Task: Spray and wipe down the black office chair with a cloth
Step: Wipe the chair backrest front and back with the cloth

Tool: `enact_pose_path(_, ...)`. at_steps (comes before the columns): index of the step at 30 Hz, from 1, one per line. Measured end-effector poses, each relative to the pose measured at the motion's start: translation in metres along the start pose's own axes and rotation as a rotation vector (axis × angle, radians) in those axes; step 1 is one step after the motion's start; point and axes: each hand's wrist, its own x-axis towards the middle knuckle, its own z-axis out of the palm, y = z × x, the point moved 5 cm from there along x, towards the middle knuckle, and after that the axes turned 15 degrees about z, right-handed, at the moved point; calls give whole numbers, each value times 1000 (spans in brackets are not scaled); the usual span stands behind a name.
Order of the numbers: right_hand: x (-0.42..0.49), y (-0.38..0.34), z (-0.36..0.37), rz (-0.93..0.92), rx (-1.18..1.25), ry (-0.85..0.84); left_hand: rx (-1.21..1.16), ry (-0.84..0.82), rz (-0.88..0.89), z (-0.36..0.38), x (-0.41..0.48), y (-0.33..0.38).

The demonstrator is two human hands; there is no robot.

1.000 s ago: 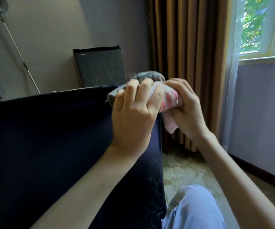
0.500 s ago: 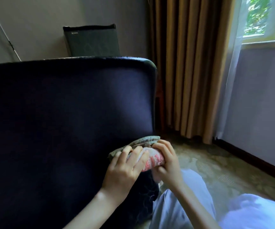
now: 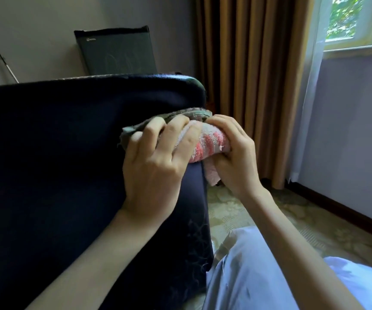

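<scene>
A: Why two hands on the cloth (image 3: pixel 207 142)?
B: It straddles the chair (image 3: pixel 68 157) edge at 2 o'clock; left hand (image 3: pixel 156 166) curls over it, right hand (image 3: pixel 236 162) grips its 3 o'clock end, probably to rub firmly.

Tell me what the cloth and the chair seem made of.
The cloth: likely terry cotton, matt, with fuzzy looped pile and frayed threads. The chair: probably woven fabric upholstery, matt; fine weave shows at its top edge, threads cling lower down.
</scene>
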Motion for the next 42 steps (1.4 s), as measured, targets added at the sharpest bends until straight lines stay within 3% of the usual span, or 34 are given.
enact_pose_path(5,-32,28,11,81,-19,10,42,-19,76,15,-35,19)
enact_pose_path(16,-137,113,33,371,-139,-121,-87,-282,127,59,-143,80)
enact_pose_path(20,-114,85,27,302,-109,-111,-121,-248,79,50,-122,69)
enact_pose_path(26,-7,-17,3,-14,-45,4,-13,-13,0,-3,-13,-4)
enact_pose_path(31,-7,-14,2,-5,-65,31,40,-1,44,-9,0,-6)
enact_pose_path(34,-48,28,17,104,-70,-21,27,-64,87,18,-52,21)
enact_pose_path(42,-213,154,63,730,-142,-76,-115,-325,249,82,-200,115)
